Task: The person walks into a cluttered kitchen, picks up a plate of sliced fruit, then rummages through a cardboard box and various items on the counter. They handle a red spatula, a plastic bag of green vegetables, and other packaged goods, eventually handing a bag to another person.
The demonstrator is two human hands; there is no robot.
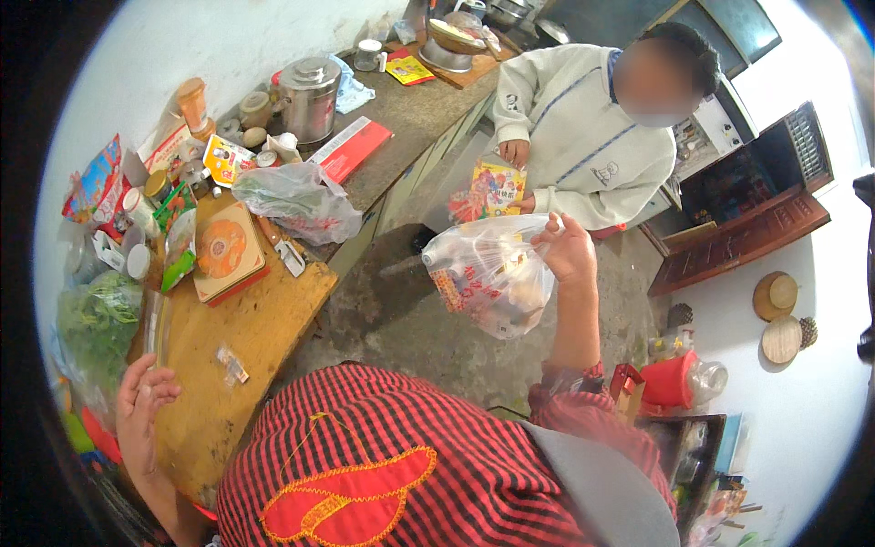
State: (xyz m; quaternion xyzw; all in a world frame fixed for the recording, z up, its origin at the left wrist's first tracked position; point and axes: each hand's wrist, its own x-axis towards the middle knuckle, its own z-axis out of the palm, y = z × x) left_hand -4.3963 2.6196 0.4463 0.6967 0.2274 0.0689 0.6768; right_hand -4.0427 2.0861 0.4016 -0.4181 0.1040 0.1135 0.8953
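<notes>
My right hand (569, 251) grips the top of a thin white plastic bag (502, 277) with red printing. It hangs over the concrete floor, bulging with packaged goods that show only dimly through the film. Over the left end of a wooden tabletop (195, 417), my left hand (145, 410) holds nothing, its fingers apart. Nearest to it are a clear bag of leafy greens (99, 328) and a small crumpled wrapper (232, 364). Farther up the same top sits a square tin box (229, 249) with an orange round design, beside a cleaver-like knife (281, 246).
Across from me stands a person (588, 130) holding a yellow printed packet (499, 186). Jars, pouches and a steel pot (309, 99) crowd the counter along the wall, with a red-and-white box (352, 149). A red bucket (666, 383) stands at the right wall, below an open wooden cabinet door (742, 236).
</notes>
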